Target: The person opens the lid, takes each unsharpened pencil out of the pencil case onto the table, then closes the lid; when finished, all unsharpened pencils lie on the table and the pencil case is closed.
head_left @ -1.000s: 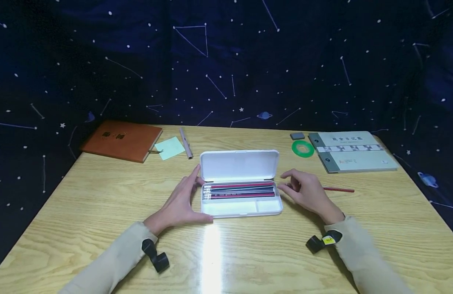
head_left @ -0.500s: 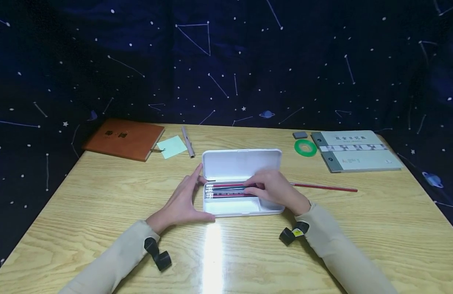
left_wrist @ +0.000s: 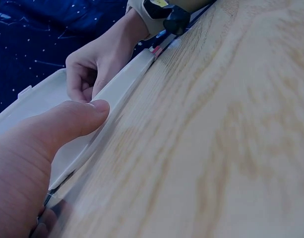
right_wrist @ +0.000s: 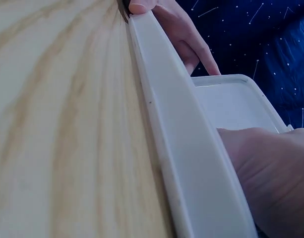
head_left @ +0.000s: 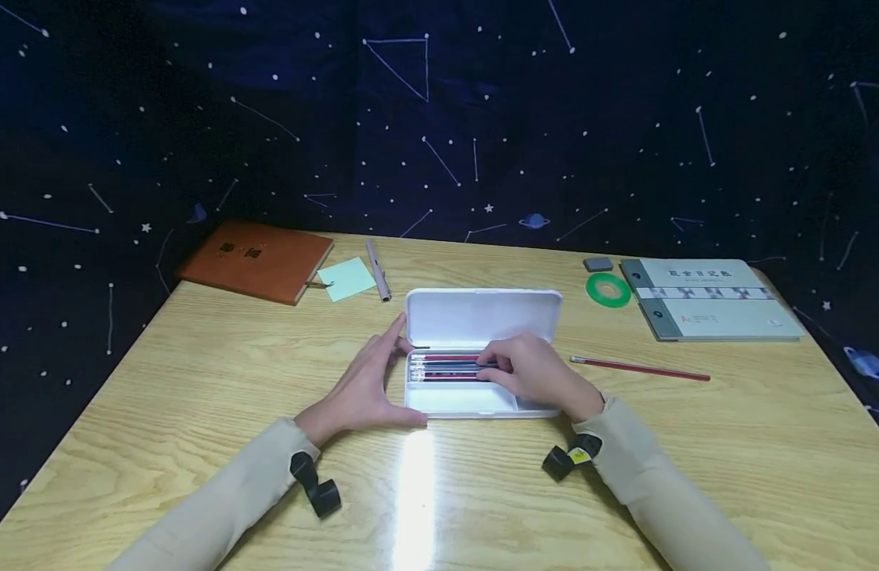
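Smooth white case (head_left: 462, 400): left hand (head_left: 368, 388) spread at end, right hand (head_left: 535, 369) curled over slim pencils (head_left: 449, 368) inside, grip unclear.

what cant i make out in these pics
Head: right ends of the pencils in the case, covered by the right hand; whether its fingers hold one is unclear.
Head: fine print on the grey book, too small.
Left wrist: the pencils in the case, behind its wall.
Right wrist: part of the left hand, cut off by the top edge.
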Demonstrator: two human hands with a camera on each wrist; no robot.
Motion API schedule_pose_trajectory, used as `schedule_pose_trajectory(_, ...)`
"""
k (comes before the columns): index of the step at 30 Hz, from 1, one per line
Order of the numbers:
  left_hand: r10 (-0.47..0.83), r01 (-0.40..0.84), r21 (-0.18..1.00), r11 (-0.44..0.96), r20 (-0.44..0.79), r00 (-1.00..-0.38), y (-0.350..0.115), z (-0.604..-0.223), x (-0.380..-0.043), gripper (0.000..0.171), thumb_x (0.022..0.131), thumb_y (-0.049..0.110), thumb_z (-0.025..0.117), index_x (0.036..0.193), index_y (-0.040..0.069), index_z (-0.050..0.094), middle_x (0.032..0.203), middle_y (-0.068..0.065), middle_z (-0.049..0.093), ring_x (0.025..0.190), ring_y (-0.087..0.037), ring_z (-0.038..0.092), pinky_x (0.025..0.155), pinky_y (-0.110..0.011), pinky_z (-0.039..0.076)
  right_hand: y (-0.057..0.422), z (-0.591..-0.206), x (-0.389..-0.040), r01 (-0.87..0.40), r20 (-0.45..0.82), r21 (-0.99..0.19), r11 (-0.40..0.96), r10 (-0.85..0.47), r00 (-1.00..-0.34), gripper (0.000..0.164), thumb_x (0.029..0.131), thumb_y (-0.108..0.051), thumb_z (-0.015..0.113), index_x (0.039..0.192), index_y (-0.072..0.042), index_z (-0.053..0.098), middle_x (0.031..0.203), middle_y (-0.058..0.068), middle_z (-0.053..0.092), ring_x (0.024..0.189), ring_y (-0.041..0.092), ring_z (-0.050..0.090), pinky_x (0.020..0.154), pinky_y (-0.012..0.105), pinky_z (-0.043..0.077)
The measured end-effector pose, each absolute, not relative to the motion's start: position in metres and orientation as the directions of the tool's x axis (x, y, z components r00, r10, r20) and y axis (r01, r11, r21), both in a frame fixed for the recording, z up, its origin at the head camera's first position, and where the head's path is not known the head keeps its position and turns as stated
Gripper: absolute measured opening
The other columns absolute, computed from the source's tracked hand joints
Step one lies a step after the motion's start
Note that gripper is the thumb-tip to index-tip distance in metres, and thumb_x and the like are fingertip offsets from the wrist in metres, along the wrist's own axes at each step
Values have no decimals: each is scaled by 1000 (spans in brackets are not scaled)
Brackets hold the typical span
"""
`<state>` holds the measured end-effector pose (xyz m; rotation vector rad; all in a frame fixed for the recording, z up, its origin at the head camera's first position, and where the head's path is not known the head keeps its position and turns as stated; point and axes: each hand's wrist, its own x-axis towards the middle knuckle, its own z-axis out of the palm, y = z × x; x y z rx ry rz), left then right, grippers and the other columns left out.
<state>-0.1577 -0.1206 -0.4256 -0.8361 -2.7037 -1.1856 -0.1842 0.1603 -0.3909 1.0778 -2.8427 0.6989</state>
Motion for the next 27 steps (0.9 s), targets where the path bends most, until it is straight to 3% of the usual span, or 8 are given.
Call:
schedule_pose_trajectory(6,450,500,662,558,265,-853,-119,-425,-157,142,49,50,91,156,19,3,124,4,52,101,-13,45,90,-33,42,155,-392,-178,-620,178,-344,705,-599,-781,7,89,-20,70,89,-13,71,57,-10,47,51,2,36,50,20,30)
schedule_pose_trajectory(14,449,508,659,555,278,-849,-119,-425,-157,142,49,51,91,156,19,3,124,4,52,100,-13,44,89,-33,42,158,-382,-170,-632,306,-217,744,-563,-768,8,89,-18,69,91,-11,70,80,-1,71,62,6,54,60,24,46)
schedule_pose_trajectory(27,441,495,655,571,263,-858,-117,-425,-156,143,49,50,92,156,18,4,124,6,52,100,-12,44,89,-32,41,263,-388,-153,-414,338,-260,872,-319,-885,6,88,-12,70,92,-8,68,77,3,68,58,10,45,54,25,37)
